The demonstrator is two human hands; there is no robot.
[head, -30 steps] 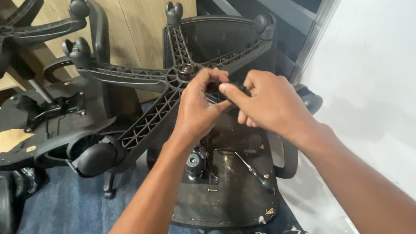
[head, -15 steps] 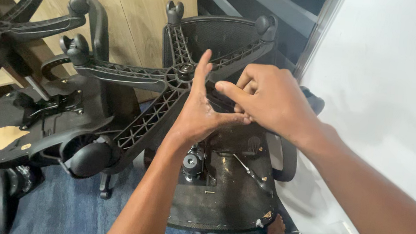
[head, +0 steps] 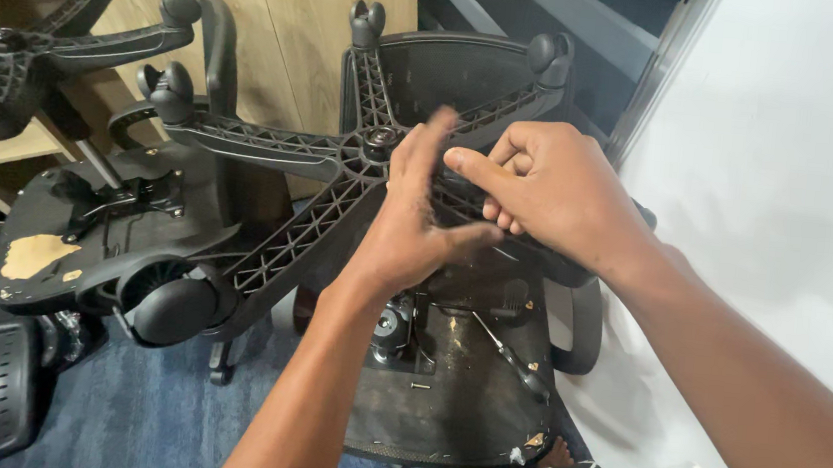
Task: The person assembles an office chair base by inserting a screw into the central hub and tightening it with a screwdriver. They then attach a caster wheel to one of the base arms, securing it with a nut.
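Below both hands lies an upturned seat pan [head: 442, 407]. The left hand [head: 418, 219] is spread open, flat against the black star base [head: 342, 172]; the right hand [head: 551, 191], fingers curled together, touches that base beside it. Further left, another upturned chair [head: 65, 233].

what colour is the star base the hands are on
Black, a ribbed plastic five-arm chair base, clearest in the head view.
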